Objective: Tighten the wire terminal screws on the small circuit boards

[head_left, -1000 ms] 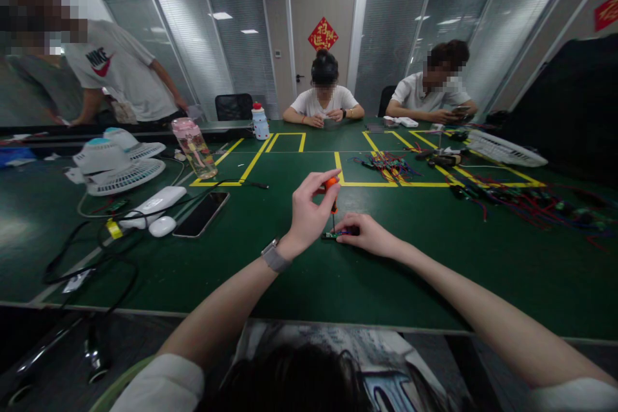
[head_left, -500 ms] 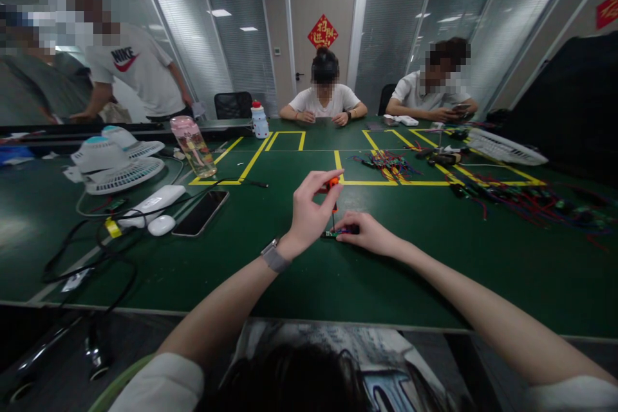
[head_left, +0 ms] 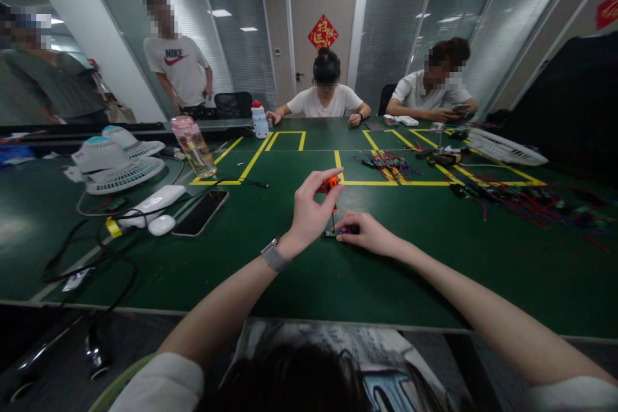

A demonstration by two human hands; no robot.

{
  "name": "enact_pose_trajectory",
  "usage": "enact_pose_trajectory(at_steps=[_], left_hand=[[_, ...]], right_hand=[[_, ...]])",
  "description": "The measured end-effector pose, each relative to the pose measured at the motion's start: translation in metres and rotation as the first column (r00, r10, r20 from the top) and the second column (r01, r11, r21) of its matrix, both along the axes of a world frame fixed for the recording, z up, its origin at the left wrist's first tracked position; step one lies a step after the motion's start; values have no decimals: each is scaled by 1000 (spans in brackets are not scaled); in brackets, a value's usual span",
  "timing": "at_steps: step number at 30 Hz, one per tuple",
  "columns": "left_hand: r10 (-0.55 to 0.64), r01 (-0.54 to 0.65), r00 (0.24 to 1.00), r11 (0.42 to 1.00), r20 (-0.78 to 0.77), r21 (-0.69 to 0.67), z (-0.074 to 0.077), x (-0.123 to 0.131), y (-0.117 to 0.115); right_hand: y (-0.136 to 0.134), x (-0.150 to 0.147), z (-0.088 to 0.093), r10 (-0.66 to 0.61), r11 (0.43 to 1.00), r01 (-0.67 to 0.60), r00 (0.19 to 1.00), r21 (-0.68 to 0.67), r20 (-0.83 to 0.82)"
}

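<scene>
My left hand (head_left: pixel 313 199) is closed round the orange and black handle of a screwdriver (head_left: pixel 332 184). The screwdriver stands upright, its thin shaft pointing down at a small green circuit board (head_left: pixel 330 234) on the table. With fingers and thumb, my right hand (head_left: pixel 365 232) grips the right end of that board, where dark and purplish parts show between the fingers. Whether the tip sits in a screw is too small to tell.
On the green table (head_left: pixel 270 283), a phone (head_left: pixel 201 213), white mouse (head_left: pixel 161 225), cables and white fans (head_left: pixel 118 164) lie left. A pink-lidded bottle (head_left: pixel 194 147) stands behind them. Wired boards (head_left: pixel 393 166) and a tangled heap of wires (head_left: pixel 535 203) lie right. Several people are around the table.
My hands, the screwdriver and the board look almost unmoved. Across the table, a seated person has spread their hands apart; at left, a standing person has straightened up and moved right.
</scene>
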State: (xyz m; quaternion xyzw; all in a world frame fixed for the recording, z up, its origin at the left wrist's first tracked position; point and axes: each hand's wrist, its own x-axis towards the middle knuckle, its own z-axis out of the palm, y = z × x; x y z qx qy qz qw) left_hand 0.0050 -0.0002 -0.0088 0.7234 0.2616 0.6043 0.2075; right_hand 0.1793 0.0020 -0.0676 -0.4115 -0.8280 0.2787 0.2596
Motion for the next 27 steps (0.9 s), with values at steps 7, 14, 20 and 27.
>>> enact_pose_trajectory(at_steps=[7,14,20,27], left_hand=[[-147,150,988,986,43,-80,0,-1,-2],[46,-47,999,997,26,59,2,0,-1],[-123,124,992,992,25,-33,2,-2,-1],[-91,94,995,994,50,-48,1,0,-2]], right_hand=[[0,0,0,-7,1000,7,1000,12,-2],[0,0,0,3,1000,-3,1000,-1,-6],[0,0,0,2,1000,-2,1000,-1,-9],[1,1,-2,6,1000,-6,1000,-1,-14]])
